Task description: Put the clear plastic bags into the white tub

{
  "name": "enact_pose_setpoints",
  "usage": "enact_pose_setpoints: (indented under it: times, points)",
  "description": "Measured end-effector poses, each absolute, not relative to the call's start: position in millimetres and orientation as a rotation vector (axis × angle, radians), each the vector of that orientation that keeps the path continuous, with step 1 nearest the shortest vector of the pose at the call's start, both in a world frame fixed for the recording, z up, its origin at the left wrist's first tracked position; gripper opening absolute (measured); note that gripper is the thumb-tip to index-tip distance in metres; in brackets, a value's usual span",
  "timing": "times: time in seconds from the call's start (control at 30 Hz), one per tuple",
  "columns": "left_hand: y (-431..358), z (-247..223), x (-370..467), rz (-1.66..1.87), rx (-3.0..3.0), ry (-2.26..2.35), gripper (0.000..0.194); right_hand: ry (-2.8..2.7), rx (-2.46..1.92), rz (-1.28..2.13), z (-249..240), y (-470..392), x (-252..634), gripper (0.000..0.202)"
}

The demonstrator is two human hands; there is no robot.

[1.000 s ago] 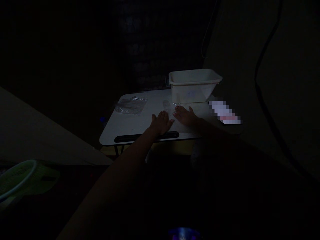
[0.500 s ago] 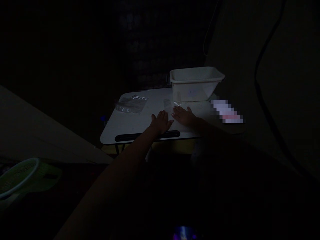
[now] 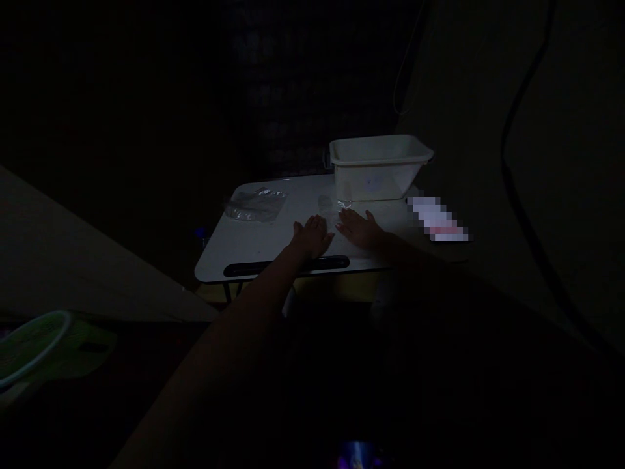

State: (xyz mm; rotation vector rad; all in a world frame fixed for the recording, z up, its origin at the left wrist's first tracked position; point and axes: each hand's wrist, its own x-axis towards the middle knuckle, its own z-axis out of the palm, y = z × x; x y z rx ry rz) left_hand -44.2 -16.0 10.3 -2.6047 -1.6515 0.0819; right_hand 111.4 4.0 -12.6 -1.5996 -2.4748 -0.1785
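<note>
My left hand (image 3: pixel 311 237) lies flat, fingers stretched, near the front of a white folding table (image 3: pixel 249 244). Close beside it, my right hand (image 3: pixel 360 229) is flat too, with its fingers spread. A clear plastic bag (image 3: pixel 328 207) lies at the fingertips of both hands, partly covered by them; its outline is faint in the dark. A second clear plastic bag (image 3: pixel 257 204) rests on the left part of the table. Behind my right hand a white plastic bin (image 3: pixel 371 182) stands upright.
A blurred-out flat item (image 3: pixel 437 218) lies at the table's right edge. Along the front edge runs a black slot (image 3: pixel 244 268). On the lower left is a green basket (image 3: pixel 73 355). A dark cable (image 3: pixel 505 150) hangs on the right. The room is very dim.
The view has shifted slightly. Both hands stay flat in nearly the same spots on the table, and the bags and bin have not visibly moved.
</note>
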Motion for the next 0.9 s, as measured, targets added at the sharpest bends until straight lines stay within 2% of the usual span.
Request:
enact_pose_setpoints:
  times: [0.23,0.53,0.9]
  points:
    - [-12,7,-45,0.165,-2.609,-1.725,0.056,-2.55,-1.564,-0.042,-7,0,90,0.051]
    - [-12,5,-45,0.134,-2.603,-1.72,0.062,-2.516,-1.654,-0.166,-4,-1,106,0.051]
    - [-16,9,-38,0.156,-2.656,-1.631,0.055,-2.532,-1.584,-0.104,-2,-3,98,0.051]
